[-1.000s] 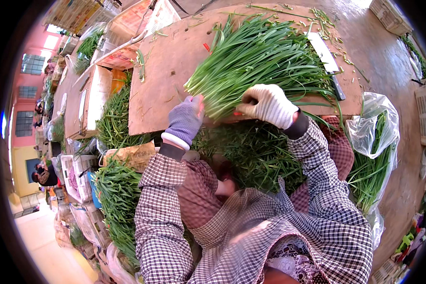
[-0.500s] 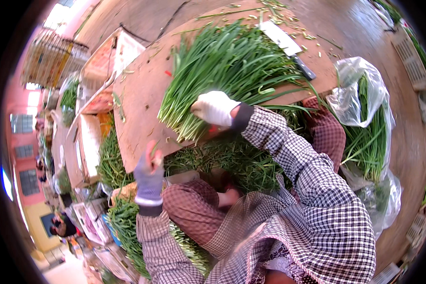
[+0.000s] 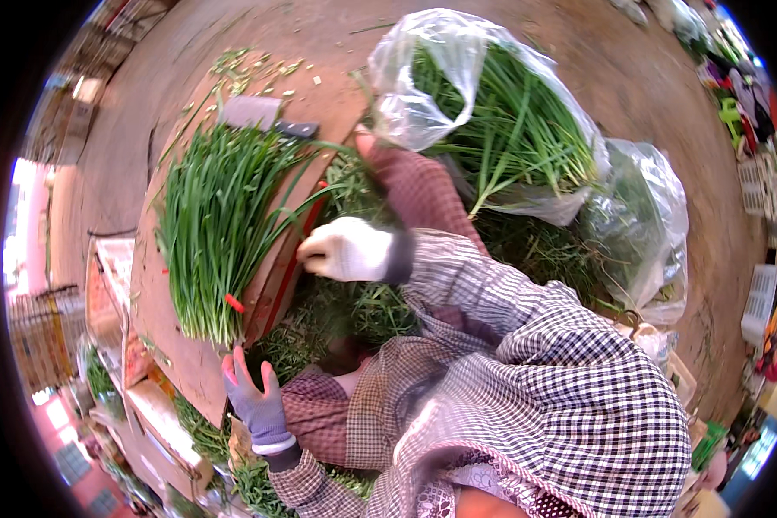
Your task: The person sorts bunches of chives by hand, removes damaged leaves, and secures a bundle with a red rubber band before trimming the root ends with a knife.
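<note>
A thick bunch of long green leafy stalks, like garlic chives (image 3: 220,207), lies on a brown board (image 3: 168,341) with its pale cut ends toward me. A small red strip (image 3: 235,303) shows on it near those ends. Just below the ends is my left hand (image 3: 257,401), in a grey-purple glove with pinkish fingertips, its fingers spread and nothing in them. My right hand (image 3: 350,249), in a white glove, is at the board's right edge, off the bunch. Its fingers are curled together, and what they hold, if anything, is hidden. A cleaver (image 3: 252,112) lies flat beyond the leaf tips.
Chopped bits (image 3: 259,73) litter the board's far end. To the right, a clear plastic bag (image 3: 423,86) holds more green stalks, with another bag (image 3: 643,224) beside it. Loose greens (image 3: 345,315) lie below the board's edge. A wooden crate (image 3: 160,427) stands at left.
The view has swung to the right, showing more of the bags. My right hand has come off the bunch to the board's edge. My left hand has spread its fingers near the cut ends.
</note>
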`<action>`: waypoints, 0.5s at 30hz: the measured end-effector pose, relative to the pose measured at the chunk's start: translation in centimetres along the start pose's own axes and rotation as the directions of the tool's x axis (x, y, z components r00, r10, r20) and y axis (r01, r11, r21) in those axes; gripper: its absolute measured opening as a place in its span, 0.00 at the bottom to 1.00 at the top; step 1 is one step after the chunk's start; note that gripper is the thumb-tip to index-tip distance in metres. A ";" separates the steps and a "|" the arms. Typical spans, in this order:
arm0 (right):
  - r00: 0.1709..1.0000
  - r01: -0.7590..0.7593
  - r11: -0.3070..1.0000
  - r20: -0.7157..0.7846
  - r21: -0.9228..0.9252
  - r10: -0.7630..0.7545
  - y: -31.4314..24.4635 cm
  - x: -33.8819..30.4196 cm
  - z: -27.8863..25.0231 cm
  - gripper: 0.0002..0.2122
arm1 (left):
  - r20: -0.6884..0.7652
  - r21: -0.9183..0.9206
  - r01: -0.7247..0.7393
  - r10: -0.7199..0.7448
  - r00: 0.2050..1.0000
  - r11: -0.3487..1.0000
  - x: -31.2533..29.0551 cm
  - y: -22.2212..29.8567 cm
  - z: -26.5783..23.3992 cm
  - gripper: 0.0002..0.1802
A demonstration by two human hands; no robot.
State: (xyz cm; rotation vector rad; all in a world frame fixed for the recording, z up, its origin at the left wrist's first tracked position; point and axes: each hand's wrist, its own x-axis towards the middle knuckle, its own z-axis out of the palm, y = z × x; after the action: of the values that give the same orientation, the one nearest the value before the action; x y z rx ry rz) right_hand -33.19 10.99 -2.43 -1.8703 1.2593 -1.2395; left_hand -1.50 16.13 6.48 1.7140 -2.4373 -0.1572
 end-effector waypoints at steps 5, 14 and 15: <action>0.929 -0.321 0.932 -0.246 -0.166 0.276 2.8 -13.3 -12.6 0.07 | -0.024 -0.138 -0.224 0.223 0.974 0.965 5.2 9.0 3.5 0.28; 0.576 -0.811 0.497 -0.563 -0.308 0.592 3.8 -27.7 -30.5 0.15 | 0.274 -0.555 -0.233 0.439 0.855 0.799 11.5 34.8 16.1 0.48; 0.570 -0.816 0.485 -0.575 -0.315 0.587 3.9 -28.1 -31.6 0.15 | 0.234 -0.521 -0.285 0.456 0.859 0.805 11.8 35.8 19.4 0.50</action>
State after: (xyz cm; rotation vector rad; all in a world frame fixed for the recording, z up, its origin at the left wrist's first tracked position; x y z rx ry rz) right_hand -67.08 36.51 -3.26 -1.0913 2.5349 -0.7956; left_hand -42.13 17.02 -5.45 1.0318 -2.6197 -0.9917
